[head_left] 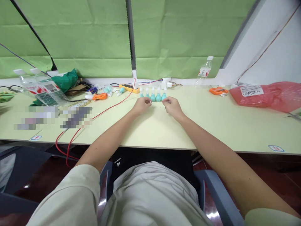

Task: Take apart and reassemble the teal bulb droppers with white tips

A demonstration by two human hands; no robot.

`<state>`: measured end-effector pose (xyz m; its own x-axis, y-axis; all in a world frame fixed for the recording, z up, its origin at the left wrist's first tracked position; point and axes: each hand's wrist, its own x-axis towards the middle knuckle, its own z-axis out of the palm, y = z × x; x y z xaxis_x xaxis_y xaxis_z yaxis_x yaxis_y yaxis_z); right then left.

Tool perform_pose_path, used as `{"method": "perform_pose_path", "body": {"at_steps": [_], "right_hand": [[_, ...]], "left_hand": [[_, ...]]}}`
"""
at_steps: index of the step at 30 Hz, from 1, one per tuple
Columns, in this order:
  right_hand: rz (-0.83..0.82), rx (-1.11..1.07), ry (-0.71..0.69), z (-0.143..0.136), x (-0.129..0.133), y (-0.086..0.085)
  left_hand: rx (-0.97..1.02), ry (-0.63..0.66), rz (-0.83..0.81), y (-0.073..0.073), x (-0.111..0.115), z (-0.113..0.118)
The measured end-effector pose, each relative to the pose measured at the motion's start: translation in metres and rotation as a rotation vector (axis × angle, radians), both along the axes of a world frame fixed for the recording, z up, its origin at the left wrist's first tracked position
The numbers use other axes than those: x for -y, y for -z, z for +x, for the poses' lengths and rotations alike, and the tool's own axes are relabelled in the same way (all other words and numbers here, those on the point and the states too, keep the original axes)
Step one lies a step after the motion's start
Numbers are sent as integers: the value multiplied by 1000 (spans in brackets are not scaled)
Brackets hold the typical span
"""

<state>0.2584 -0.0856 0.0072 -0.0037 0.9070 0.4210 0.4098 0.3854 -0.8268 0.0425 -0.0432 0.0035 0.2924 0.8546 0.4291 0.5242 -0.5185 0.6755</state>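
Several small teal bottles (153,97) with white pointed tips stand upright in a tight row on the pale table, directly in front of me. My left hand (141,106) is at the left end of the row, its fingers curled and closed and partly covering the lower parts of the leftmost bottles. Something small and pale shows at its fingertips, too small to name. At the right end, my right hand (173,107) has thumb and fingers pinched together against the rightmost teal bottle (164,96).
Behind the row lie a yellow-and-black device (129,88) and a white plug (169,84). A red cable (110,108) crosses the table at left. Clear plastic bottles (50,88), orange tools (100,96), a water bottle (204,72) and a red plastic bag (263,95) stand around.
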Motion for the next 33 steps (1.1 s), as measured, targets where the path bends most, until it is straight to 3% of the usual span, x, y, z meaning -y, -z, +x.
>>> {"method": "perform_pose_path", "body": {"at_steps": [3,9,24,33], "right_hand": [[-67,-69,20,-2,2,1],[-112,-39,7,-4,4,4],[-234,56,-51,-4,2,11],[-276,38,-87,-6,8,7]], "left_hand": [[-80,-29,-2,3,0,-7],[-159,56,-5,6,-1,-7],[-241,41,55,8,-1,-6],[-269,64,57,8,1,-6]]}}
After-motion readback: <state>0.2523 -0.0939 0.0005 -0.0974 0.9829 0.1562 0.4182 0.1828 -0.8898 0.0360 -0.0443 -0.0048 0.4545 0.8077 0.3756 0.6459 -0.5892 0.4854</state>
